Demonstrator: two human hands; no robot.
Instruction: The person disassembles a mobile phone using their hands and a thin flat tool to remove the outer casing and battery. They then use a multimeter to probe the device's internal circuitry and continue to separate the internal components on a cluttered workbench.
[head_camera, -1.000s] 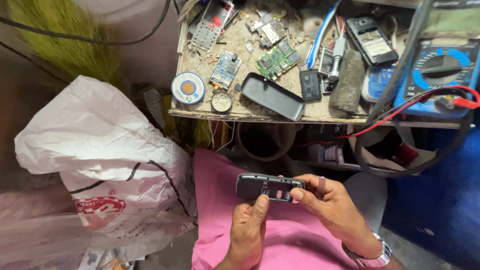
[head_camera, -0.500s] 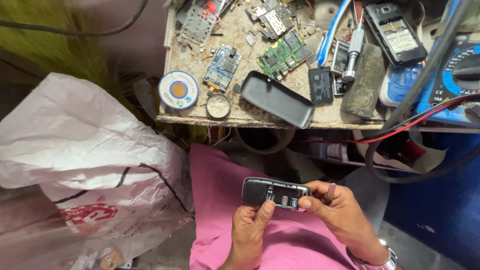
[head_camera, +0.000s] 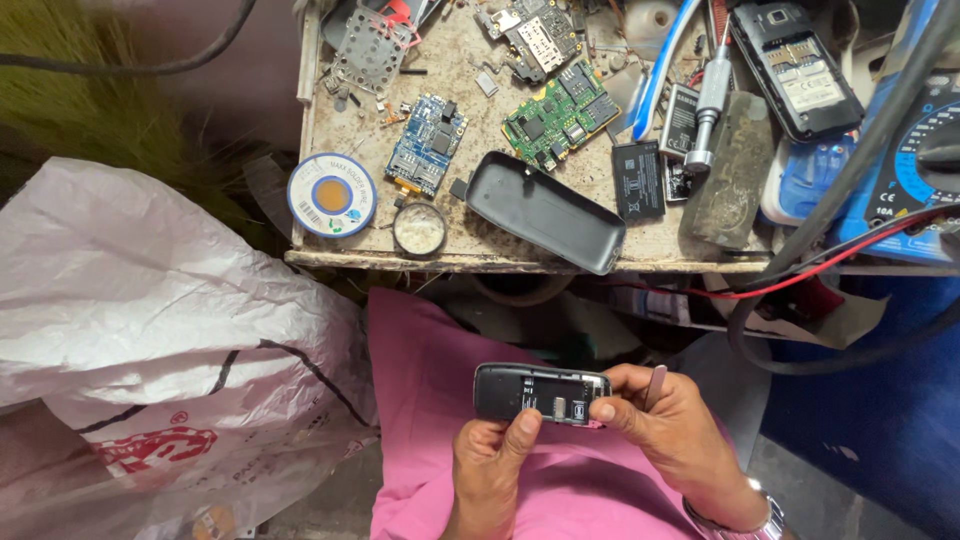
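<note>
Since half a second ago our view has dipped and drawn closer, so the worn, cluttered tabletop (head_camera: 480, 255) fills more of the top, while the small dark bar-shaped phone with its back cover off (head_camera: 540, 393) has stayed in our lap, over the pink cloth (head_camera: 430, 400).

Our left hand (head_camera: 492, 465) grasps the phone from below, thumb pressed up against its near edge. Our right hand (head_camera: 672, 440) grips its right end with the fingertips and also pinches a thin grey metal tool (head_camera: 655, 385) that stands up between the fingers.

We judge the hold to be slight: only fingertips carry the phone, well below the tabletop's front edge, so a slip would drop it off the lap. The tool's tip sits close to the open battery bay and could scratch the bare contacts if the right hand twists.

The phone lies level with its open back facing us, long axis running left to right, roughly parallel to the tabletop's front edge. Its detached black plastic back cover (head_camera: 545, 212) lies near that front edge.
</note>
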